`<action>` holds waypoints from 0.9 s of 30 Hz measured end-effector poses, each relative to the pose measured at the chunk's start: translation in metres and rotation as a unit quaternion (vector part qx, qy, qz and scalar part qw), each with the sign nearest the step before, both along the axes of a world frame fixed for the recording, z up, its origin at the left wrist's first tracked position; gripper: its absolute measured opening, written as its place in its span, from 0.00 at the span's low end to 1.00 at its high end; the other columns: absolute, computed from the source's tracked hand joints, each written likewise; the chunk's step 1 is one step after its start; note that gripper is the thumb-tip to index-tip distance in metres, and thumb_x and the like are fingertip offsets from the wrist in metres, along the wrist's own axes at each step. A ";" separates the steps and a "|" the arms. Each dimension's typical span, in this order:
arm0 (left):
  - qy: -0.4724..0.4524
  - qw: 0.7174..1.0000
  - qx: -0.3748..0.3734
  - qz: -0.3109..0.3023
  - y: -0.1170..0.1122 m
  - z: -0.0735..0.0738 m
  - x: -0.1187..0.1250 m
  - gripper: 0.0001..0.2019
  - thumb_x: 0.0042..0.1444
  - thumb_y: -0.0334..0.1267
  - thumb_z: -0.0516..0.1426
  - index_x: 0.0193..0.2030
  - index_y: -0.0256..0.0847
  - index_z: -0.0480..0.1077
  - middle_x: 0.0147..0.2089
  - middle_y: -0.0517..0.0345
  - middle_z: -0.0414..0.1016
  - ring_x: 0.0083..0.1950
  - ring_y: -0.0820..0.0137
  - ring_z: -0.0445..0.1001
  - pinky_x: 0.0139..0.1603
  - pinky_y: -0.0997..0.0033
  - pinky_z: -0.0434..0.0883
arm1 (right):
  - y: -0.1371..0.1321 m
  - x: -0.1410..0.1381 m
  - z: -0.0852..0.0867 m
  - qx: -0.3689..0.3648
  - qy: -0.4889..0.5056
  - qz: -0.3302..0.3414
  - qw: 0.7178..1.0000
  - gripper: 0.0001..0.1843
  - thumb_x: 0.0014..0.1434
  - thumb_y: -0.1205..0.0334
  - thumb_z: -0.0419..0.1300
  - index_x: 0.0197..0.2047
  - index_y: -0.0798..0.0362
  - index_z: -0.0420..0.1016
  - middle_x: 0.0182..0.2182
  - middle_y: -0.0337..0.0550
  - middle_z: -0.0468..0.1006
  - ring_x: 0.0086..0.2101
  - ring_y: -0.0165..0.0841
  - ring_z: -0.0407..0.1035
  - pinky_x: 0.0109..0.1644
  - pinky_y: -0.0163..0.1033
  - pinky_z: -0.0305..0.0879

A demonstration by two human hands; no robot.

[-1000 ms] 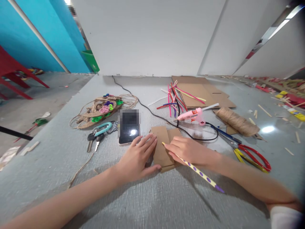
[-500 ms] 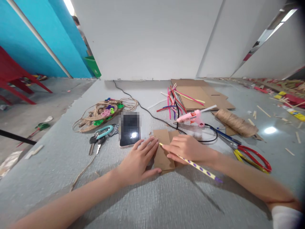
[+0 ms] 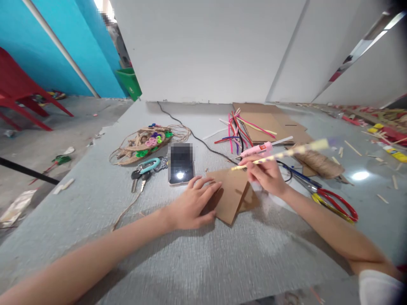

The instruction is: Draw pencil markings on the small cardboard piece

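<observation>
My left hand (image 3: 195,205) rests with fingers spread on the left side of a small brown cardboard piece (image 3: 231,192). Its thumb lies by the near edge. A second cardboard piece (image 3: 250,201) shows from beneath, at an angle. Above the right side, my right hand (image 3: 265,174) grips a pale yellow pencil (image 3: 280,156) with purple spots, blurred at its far end. The pencil's tip points left, over the far edge of the cardboard. Just behind that hand is a pink glue gun (image 3: 257,149), partly hidden.
A phone (image 3: 181,165), keys (image 3: 140,180) and a twine bundle with coloured curls (image 3: 144,146) lie left. Pipe cleaners (image 3: 235,129) and larger cardboard (image 3: 270,120) are behind. Right are a twine roll (image 3: 321,161) and scissors (image 3: 337,203). A black cord (image 3: 199,136) crosses the table.
My right hand has lifted off the cardboard with the pencil, whose back end has swung up to the right. The upper cardboard piece has turned over the lower one. The view has shifted slightly.
</observation>
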State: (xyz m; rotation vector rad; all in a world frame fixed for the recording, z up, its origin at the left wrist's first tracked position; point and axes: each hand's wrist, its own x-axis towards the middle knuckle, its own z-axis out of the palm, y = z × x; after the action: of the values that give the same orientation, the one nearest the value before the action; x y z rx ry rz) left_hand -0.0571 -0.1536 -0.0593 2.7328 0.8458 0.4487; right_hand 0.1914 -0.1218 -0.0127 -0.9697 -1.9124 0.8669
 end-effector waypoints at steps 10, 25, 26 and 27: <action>0.040 0.995 0.055 0.069 -0.012 0.003 0.008 0.35 0.47 0.69 0.50 0.44 0.36 0.68 0.41 0.46 0.71 0.43 0.55 0.67 0.47 0.49 0.61 | -0.030 -0.005 -0.023 -0.284 0.157 0.130 0.937 0.26 0.62 0.39 0.45 0.23 0.51 0.54 0.23 0.36 0.64 0.30 0.30 0.66 0.44 0.45 0.67; 0.008 0.992 -0.042 0.119 -0.024 0.002 0.014 0.33 0.45 0.55 0.58 0.53 0.36 0.61 0.41 0.50 0.67 0.44 0.56 0.67 0.44 0.55 0.63 | -0.015 -0.003 -0.018 -0.092 -0.066 -0.072 0.991 0.23 0.65 0.46 0.45 0.35 0.55 0.70 0.29 0.41 0.70 0.26 0.27 0.63 0.31 0.34 0.62; 0.011 0.992 -0.038 0.117 -0.024 0.002 0.014 0.34 0.46 0.56 0.58 0.55 0.35 0.61 0.42 0.50 0.67 0.44 0.56 0.67 0.44 0.55 0.63 | -0.015 0.000 -0.014 -0.092 -0.087 -0.064 0.990 0.21 0.64 0.47 0.47 0.40 0.55 0.71 0.29 0.40 0.70 0.23 0.25 0.60 0.27 0.32 0.60; 0.016 0.993 -0.031 0.116 -0.024 0.002 0.014 0.35 0.48 0.57 0.57 0.56 0.34 0.60 0.42 0.49 0.68 0.44 0.56 0.67 0.45 0.54 0.62 | -0.015 0.003 -0.011 -0.085 -0.104 -0.054 0.989 0.19 0.63 0.49 0.50 0.47 0.55 0.70 0.31 0.40 0.70 0.22 0.23 0.58 0.25 0.31 0.58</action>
State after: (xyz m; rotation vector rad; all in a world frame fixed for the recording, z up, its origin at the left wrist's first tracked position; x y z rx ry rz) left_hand -0.0433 -0.1772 -0.0575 2.6024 1.1718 0.4158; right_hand 0.1940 -0.1364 -0.0239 -1.2976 -1.9619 0.9064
